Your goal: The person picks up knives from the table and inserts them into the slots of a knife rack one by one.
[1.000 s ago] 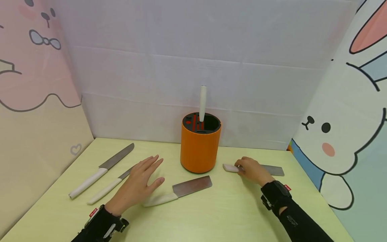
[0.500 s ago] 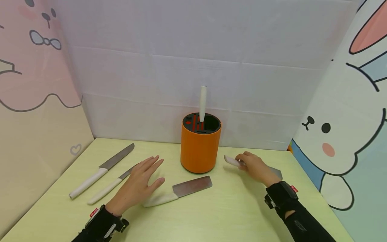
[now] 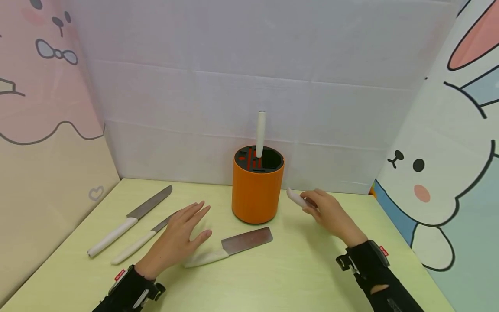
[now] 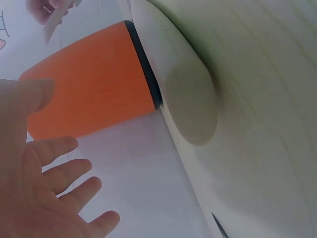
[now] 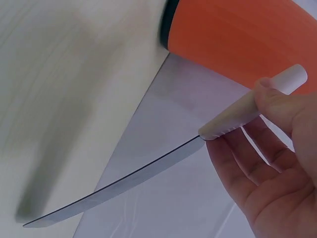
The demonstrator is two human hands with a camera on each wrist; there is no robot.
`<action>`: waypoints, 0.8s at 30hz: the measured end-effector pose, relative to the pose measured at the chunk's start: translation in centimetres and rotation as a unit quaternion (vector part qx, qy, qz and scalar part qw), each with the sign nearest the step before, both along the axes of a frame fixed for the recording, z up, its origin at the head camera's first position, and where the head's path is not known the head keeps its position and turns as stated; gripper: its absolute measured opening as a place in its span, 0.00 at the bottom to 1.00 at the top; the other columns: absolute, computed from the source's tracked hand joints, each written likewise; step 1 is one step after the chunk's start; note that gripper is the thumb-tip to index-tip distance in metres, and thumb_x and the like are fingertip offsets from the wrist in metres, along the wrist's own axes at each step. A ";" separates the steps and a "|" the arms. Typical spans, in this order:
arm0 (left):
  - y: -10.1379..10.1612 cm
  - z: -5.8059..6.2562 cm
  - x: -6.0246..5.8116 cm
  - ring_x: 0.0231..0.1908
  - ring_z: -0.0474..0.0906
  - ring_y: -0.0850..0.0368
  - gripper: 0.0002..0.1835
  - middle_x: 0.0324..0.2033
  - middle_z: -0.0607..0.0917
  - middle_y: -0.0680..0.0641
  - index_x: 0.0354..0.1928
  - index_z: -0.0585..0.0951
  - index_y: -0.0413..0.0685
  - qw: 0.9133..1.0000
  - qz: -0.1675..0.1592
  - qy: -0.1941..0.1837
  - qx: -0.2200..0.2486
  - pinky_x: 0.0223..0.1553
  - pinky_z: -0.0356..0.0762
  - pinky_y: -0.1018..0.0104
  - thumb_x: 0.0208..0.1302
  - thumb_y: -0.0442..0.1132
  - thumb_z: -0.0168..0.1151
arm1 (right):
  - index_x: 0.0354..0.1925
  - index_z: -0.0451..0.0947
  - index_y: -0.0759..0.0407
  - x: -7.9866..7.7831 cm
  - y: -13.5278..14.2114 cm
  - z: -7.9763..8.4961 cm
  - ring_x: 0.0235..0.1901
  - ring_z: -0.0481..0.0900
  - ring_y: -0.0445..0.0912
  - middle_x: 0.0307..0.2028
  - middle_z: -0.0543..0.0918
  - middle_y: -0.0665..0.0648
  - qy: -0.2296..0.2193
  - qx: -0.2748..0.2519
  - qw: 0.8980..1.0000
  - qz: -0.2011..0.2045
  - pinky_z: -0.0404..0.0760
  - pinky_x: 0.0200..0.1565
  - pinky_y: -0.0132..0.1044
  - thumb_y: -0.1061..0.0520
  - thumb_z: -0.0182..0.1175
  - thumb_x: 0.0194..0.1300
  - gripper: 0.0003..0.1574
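Observation:
My right hand (image 3: 329, 212) grips a knife by its white handle (image 5: 237, 116). The knife's blade (image 5: 124, 183) angles down toward the tabletop in the right wrist view; in the head view the hand hides it. My left hand (image 3: 177, 238) has its fingers spread, holding nothing, above the table. It partly covers a slim knife with a white handle (image 3: 134, 247). To its right lies a cleaver (image 3: 247, 241) with a white handle. An orange knife block (image 3: 257, 195) stands upright at the back, one white-handled knife (image 3: 260, 134) standing in its black slotted top.
A larger knife (image 3: 150, 202) with a white handle lies at the left of the pale table (image 3: 296, 277). A white cloth wall (image 3: 175, 108) rises behind the block. Cartoon-printed panels (image 3: 436, 182) flank the table on both sides.
My right hand has raised the knife off the table, its handle end tipping upward and the blade swinging down out of sight behind the hand. The left hand stays in place.

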State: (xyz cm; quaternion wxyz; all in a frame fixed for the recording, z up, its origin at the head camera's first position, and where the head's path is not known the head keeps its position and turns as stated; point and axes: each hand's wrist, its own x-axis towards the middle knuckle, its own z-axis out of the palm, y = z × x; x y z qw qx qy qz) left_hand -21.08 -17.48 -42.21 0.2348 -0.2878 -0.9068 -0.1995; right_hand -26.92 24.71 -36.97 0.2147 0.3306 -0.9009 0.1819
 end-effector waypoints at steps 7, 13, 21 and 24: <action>0.0 0.1 0.1 0.65 0.57 0.41 0.34 0.66 0.65 0.40 0.68 0.66 0.46 1.000 0.001 0.001 0.001 0.59 0.57 0.36 0.65 0.51 0.61 | 0.49 0.76 0.61 1.2 -0.8 1.0 0.33 0.74 0.42 0.36 0.76 0.53 -0.001 -0.035 0.999 -0.007 0.81 0.35 0.39 0.64 0.68 0.57 0.21; 0.0 0.1 0.1 0.65 0.57 0.41 0.33 0.66 0.65 0.40 0.68 0.66 0.47 1.000 0.002 -0.002 0.000 0.59 0.57 0.36 0.65 0.52 0.61 | 0.52 0.73 0.59 2.6 -1.7 2.3 0.38 0.77 0.41 0.41 0.77 0.53 -0.024 -0.081 0.996 -0.017 0.82 0.39 0.39 0.62 0.66 0.60 0.22; -0.2 0.0 0.0 0.65 0.57 0.41 0.33 0.66 0.65 0.40 0.68 0.66 0.46 1.000 0.001 0.005 0.000 0.59 0.57 0.36 0.65 0.51 0.61 | 0.53 0.74 0.58 4.3 -3.3 3.8 0.41 0.78 0.40 0.43 0.77 0.50 -0.025 -0.145 0.989 0.001 0.82 0.42 0.37 0.62 0.65 0.60 0.22; -0.2 0.0 0.0 0.65 0.57 0.41 0.34 0.66 0.65 0.40 0.68 0.66 0.46 1.000 0.001 0.006 -0.001 0.59 0.57 0.36 0.65 0.51 0.61 | 0.53 0.74 0.57 4.9 -3.9 4.1 0.41 0.78 0.40 0.43 0.77 0.50 -0.032 -0.164 0.986 0.003 0.82 0.42 0.37 0.62 0.65 0.61 0.22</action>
